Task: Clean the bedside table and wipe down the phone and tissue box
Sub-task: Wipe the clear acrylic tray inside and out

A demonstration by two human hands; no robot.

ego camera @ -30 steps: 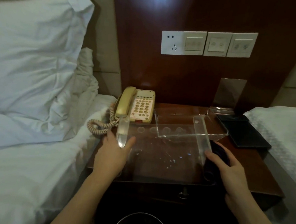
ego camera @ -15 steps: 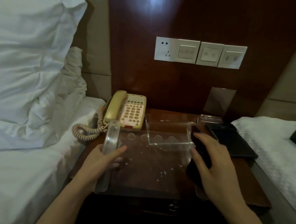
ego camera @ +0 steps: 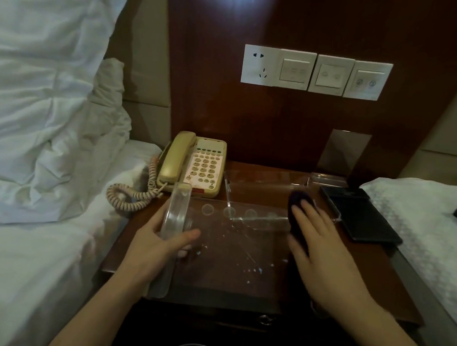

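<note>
Fingers of the left hand (ego camera: 159, 243) curl around the left end wall of the clear acrylic tissue box (ego camera: 231, 245), thumb lying inside against the panel, the other fingertips tucked behind it. The right hand (ego camera: 317, 254) lies flat with its fingers straight and slightly spread, pressing a dark cloth (ego camera: 298, 207) against the box's right end. The box lies on its side at the front middle of the bedside table (ego camera: 377, 293). It is transparent and glossy, with rounded corners, a row of faint circles along one panel and white specks scattered across its surface. The tabletop is dark reddish wood with a shine.

Behind the left hand stands a cream corded phone (ego camera: 194, 164), its handset in the cradle and its coiled cord (ego camera: 133, 194) trailing toward the bed. A black flat folder (ego camera: 363, 213) lies at the table's right rear. White crumpled pillows (ego camera: 35, 84) rise on the left; wall switches (ego camera: 315, 73) sit on the wooden panel above.
</note>
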